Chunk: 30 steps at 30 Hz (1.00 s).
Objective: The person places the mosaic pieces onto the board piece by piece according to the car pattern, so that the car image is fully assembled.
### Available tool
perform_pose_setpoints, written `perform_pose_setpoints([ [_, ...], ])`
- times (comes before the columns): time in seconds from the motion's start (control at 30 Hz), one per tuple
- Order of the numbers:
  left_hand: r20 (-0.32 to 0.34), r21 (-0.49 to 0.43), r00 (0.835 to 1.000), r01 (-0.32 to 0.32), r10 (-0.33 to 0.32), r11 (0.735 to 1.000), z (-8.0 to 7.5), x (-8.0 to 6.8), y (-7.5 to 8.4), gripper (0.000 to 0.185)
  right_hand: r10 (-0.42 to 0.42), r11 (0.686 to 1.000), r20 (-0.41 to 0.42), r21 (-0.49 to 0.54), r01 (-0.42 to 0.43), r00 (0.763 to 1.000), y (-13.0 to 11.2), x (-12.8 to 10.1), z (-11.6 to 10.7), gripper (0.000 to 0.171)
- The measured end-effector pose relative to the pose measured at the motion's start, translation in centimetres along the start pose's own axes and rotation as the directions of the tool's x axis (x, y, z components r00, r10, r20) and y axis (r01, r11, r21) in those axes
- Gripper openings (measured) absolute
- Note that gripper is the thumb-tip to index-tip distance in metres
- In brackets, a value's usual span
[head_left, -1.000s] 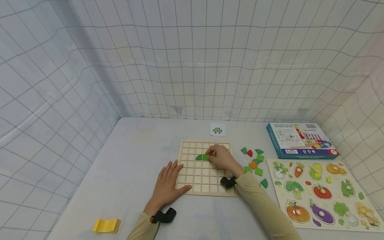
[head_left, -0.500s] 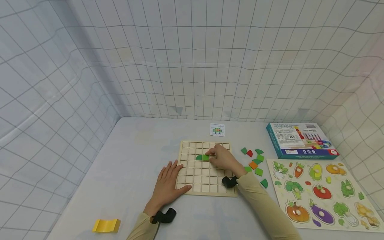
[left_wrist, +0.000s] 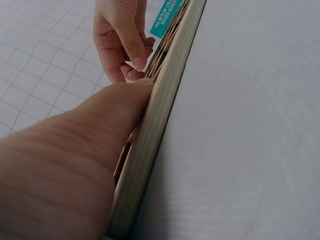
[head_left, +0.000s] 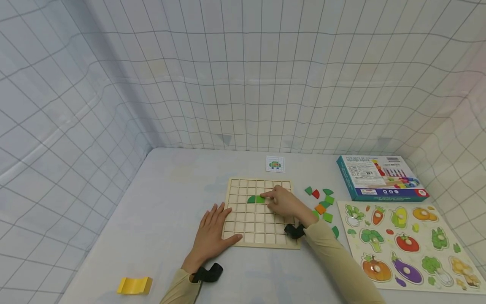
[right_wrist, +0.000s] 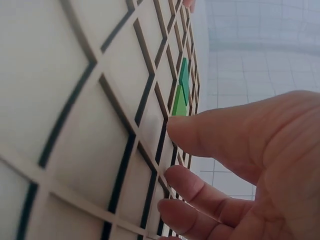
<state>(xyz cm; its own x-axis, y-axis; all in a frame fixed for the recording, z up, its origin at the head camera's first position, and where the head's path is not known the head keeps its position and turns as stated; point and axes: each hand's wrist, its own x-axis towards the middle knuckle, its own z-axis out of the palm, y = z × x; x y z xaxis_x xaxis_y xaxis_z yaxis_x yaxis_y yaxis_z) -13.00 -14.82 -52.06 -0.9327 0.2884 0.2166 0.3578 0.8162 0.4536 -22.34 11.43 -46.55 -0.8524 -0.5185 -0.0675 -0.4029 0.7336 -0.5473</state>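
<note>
A pale wooden grid board point(head_left: 258, 219), ruled into small square cells, lies flat on the table point(head_left: 159, 202). In its upper rows sit a dark green quarter-round tile point(head_left: 251, 199) and, touching it on the right, a brighter green square tile point(head_left: 260, 199). The right hand point(head_left: 284, 202) rests on the board with its forefinger stretched to the square tile's edge and the other fingers loosely curled, pinching nothing, while the left hand point(head_left: 213, 233) lies flat with fingers spread, its thumb pressed against the board's near left corner.

Table point(head_left: 159, 198) carries grid board point(head_left: 250, 228) (wooden); vegetable puzzle point(head_left: 414, 261); box point(head_left: 379, 177).
</note>
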Motion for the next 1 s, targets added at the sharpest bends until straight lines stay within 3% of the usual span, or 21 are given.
perform_pose_setpoints([
  [0.17, 0.004, -0.013, 1.000, -0.001, 0.001, 1.000, -0.1, -0.1, 0.0, 0.084, -0.071, 0.996, -0.008, 0.045, 0.071, 0.997, 0.6, -0.8, -0.2, 0.035],
  [0.33, 0.005, -0.016, 1.000, -0.007, 0.008, 1.000, -0.2, -0.1, 0.0, 0.084, -0.081, 0.991, -0.090, 0.101, 0.090, 0.993, 1.7, -1.9, -0.8, 0.027],
  [0.47, 0.004, -0.021, 1.000, -0.011, 0.011, 1.000, -0.3, -0.1, 0.0, 0.084, -0.001, 0.994, -0.186, 0.111, 0.022, 0.982, 2.7, -2.8, -1.8, 0.023],
  [0.63, -0.001, -0.022, 1.000, -0.014, 0.014, 1.000, -0.2, 0.0, 0.0, 0.084, 0.135, 0.989, -0.283, 0.089, -0.115, 0.950, 4.5, -4.2, -3.3, 0.022],
  [1.0, -0.003, -0.018, 1.000, -0.018, 0.018, 1.000, -0.2, -0.1, 0.0, 0.084, 0.328, 0.941, -0.293, 0.015, -0.339, 0.898, 7.4, -5.5, -5.2, 0.030],
])
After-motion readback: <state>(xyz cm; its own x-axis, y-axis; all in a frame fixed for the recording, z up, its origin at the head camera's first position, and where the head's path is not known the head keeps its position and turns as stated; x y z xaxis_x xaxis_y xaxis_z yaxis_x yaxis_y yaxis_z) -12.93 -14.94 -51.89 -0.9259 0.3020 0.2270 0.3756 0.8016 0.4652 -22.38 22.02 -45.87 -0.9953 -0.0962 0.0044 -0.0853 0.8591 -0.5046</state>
